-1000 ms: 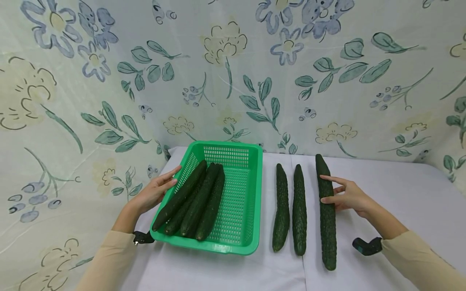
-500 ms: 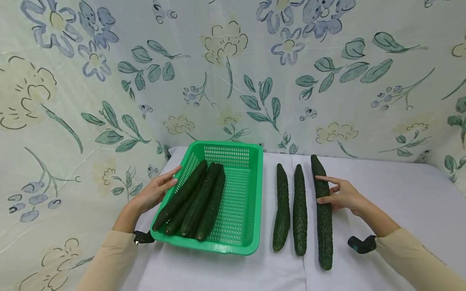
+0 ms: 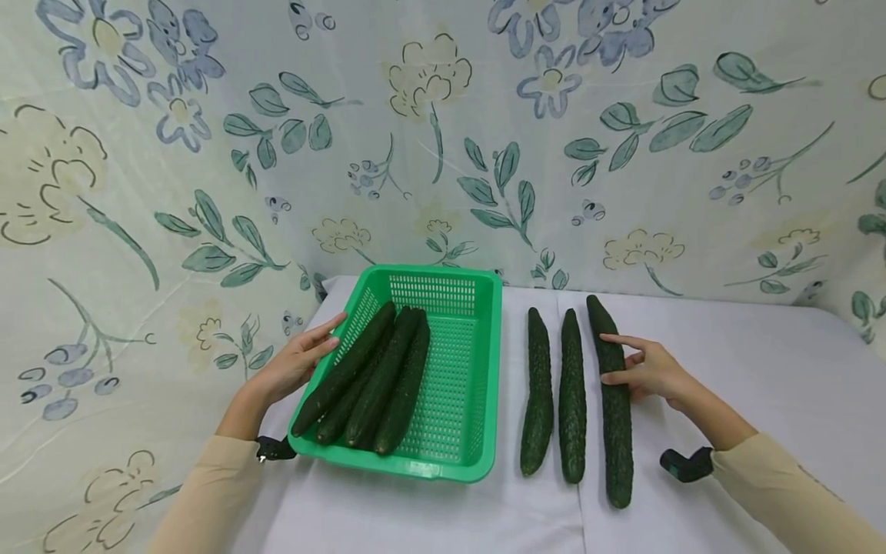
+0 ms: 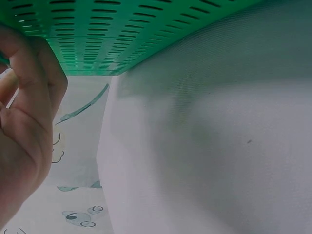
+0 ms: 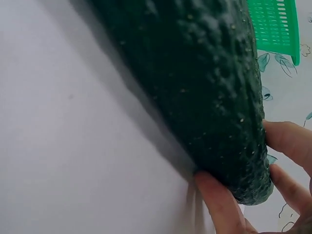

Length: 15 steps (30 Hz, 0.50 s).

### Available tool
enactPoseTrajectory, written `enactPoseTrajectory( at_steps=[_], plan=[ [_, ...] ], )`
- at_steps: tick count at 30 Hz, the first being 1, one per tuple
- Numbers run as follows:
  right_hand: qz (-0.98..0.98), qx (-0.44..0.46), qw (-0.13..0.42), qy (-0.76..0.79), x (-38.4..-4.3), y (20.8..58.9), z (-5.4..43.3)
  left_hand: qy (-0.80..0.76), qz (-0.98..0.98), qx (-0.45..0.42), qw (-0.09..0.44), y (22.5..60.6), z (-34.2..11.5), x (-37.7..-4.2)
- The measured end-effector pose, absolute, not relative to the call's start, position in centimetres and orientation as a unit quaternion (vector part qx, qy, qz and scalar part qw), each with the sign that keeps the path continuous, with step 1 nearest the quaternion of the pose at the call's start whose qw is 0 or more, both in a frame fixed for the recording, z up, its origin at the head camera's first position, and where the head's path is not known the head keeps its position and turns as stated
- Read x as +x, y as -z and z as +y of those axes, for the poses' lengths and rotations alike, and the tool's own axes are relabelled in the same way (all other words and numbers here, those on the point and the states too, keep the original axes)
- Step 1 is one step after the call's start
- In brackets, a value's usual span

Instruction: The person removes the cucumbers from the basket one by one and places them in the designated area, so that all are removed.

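My right hand (image 3: pixel 654 373) grips the rightmost cucumber (image 3: pixel 618 438) around its upper half, thumb and fingers on opposite sides. In the right wrist view this bumpy dark green cucumber (image 5: pixel 195 97) lies along the white cloth, with fingertips on both its flanks. Two more cucumbers, one slightly bent (image 3: pixel 537 400) and one straighter (image 3: pixel 571 400), lie to its left, roughly parallel. At the left rim of a green plastic basket (image 3: pixel 488 369), my left hand (image 3: pixel 294 365) holds on with bent fingers. Several cucumbers (image 3: pixel 381 377) lie side by side in the basket's left half.
White cloth (image 3: pixel 747 369) covers the table. Behind it and along the left hangs a flower-printed curtain (image 3: pixel 415 169). The basket's perforated wall (image 4: pixel 112 29) rises beside my left hand in the left wrist view.
My right hand has shifted the rightmost cucumber a little to the left, closer to the other two. The left hand and basket keep their place; the head view has tilted slightly.
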State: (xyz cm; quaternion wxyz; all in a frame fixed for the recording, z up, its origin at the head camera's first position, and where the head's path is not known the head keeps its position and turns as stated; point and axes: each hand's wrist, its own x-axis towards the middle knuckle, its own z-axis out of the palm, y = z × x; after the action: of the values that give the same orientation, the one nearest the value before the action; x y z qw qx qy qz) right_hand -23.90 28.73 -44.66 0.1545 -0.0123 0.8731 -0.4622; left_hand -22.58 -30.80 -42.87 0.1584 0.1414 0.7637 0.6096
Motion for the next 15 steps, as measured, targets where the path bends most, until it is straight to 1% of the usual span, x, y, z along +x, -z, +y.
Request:
enactPoseTrajectory(
  at_steps=[7, 15],
  plan=[
    [0.885, -0.018, 0.130, 0.446, -23.65, 44.63, 28.04, -0.610, 0.766, 0.136, 0.152, 42.76, -30.98, -22.50],
    [0.884, -0.009, 0.117, 0.453, -23.26, 44.90, 27.97, -0.626, 0.747, 0.144, 0.167, 42.85, -30.74, -22.58]
  ],
)
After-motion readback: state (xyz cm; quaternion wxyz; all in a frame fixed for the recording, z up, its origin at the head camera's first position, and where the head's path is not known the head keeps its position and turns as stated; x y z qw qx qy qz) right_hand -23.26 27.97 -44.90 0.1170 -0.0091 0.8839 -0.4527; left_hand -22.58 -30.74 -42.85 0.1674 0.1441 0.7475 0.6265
